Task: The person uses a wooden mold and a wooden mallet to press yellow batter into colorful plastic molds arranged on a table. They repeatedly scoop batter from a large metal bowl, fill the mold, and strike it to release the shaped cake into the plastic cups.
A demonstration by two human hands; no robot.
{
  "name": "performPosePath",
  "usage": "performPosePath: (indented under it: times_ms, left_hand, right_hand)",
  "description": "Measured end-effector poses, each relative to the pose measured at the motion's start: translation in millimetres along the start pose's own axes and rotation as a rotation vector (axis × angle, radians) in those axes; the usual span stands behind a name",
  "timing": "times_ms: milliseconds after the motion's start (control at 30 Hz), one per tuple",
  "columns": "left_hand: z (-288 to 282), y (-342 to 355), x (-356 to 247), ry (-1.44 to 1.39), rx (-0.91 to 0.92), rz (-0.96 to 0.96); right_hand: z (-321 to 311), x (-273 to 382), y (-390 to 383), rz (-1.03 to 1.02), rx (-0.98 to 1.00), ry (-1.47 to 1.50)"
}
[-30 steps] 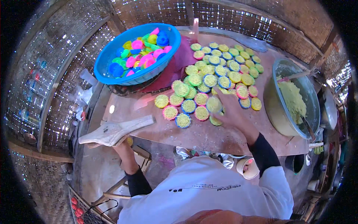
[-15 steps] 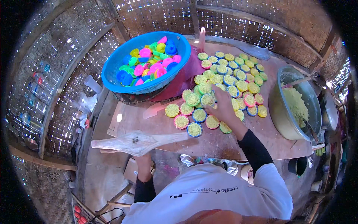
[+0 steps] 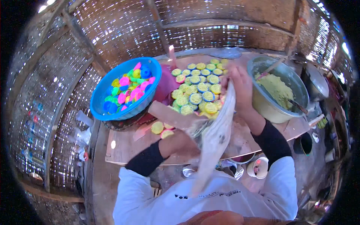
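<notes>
A two-piece wooden press [image 3: 219, 131] is tilted above the near part of the table, smeared by motion. My left hand [image 3: 178, 145] is closed round its lower part, fingers partly hidden. My right hand [image 3: 240, 84] grips the upper end of its pale piece. Between the two wooden pieces is a blurred, stringy patch. Beyond the press, small coloured cups [image 3: 195, 80] filled with yellow-green shreds stand close together on the table. A few more filled cups [image 3: 157, 127] are beside my left forearm, and the press hides others.
A blue basin [image 3: 98, 88] of empty coloured cups stands at the left on a dark woven tray. At the right, a large metal basin [image 3: 275, 117] contains pale green dough [image 3: 275, 90] and a utensil handle. The wooden tabletop [image 3: 123, 148] ends close to my body.
The press has been raised from the near left and turned up on end over the table. My right hand has moved from the cups onto its upper end. The view has shifted.
</notes>
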State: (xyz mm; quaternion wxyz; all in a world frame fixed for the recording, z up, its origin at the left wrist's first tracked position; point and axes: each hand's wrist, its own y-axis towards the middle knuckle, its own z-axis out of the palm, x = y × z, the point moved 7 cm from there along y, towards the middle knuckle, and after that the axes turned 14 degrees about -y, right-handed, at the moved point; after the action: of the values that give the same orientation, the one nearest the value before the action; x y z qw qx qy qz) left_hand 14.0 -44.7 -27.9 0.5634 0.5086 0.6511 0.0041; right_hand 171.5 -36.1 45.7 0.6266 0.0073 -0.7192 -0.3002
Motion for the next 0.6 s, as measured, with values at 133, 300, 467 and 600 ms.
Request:
performPosePath:
  times_ms: [133, 300, 467, 600]
  left_hand:
    - [3, 66, -45, 0.390, 0.220, 0.122]
    - [47, 88, -77, 0.626, 0.438, 0.355]
    - [93, 99, -37, 0.582, 0.624, 0.117]
    - [99, 130, -33, 0.209, 0.476, 0.009]
  right_hand:
    - [-21, 28, -3, 0.100, 0.201, -0.222]
    - [-64, 87, -44, -0.328, 0.159, -0.602]
    - [-121, 100, -61, -0.382, 0.414, -0.812]
    - [-300, 95, -50, -0.336, -0.128, -0.451]
